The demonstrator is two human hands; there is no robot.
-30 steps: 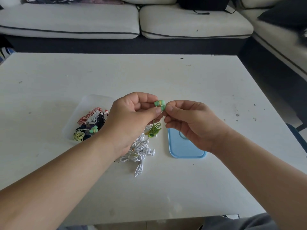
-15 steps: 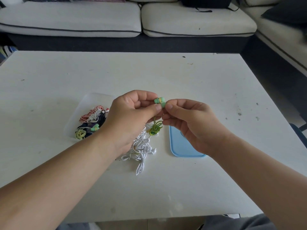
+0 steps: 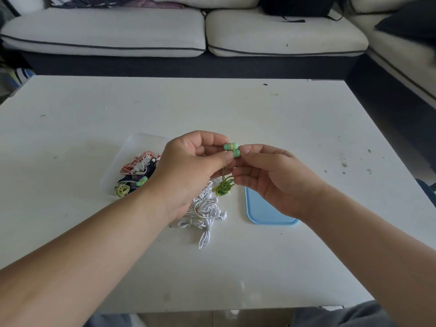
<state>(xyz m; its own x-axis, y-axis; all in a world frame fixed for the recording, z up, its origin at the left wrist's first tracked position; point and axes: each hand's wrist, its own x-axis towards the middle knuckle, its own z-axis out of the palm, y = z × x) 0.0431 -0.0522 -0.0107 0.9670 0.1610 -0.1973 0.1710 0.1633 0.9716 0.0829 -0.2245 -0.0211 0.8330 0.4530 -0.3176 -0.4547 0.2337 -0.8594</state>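
Over the middle of the white table (image 3: 283, 128), my left hand (image 3: 188, 171) and my right hand (image 3: 271, 178) meet and pinch a pair of green earbuds (image 3: 232, 149) between thumbs and fingers. Their green cable (image 3: 225, 186) hangs below in a small bundle. Under the hands lies a heap of white earphone cables (image 3: 203, 215). A clear plastic box (image 3: 132, 147) at the left holds red-white, black and yellow-green coiled earphones (image 3: 136, 173). A light blue lid (image 3: 266, 213) lies flat under my right wrist.
A white sofa (image 3: 106, 36) with dark piping runs along the far side of the table, and another section (image 3: 401, 57) stands at the right. A dark bag (image 3: 295, 5) lies on the sofa. The table's near edge is just above my lap.
The hands and the green earbuds have barely moved; the view has shifted slightly. The grip is the same.
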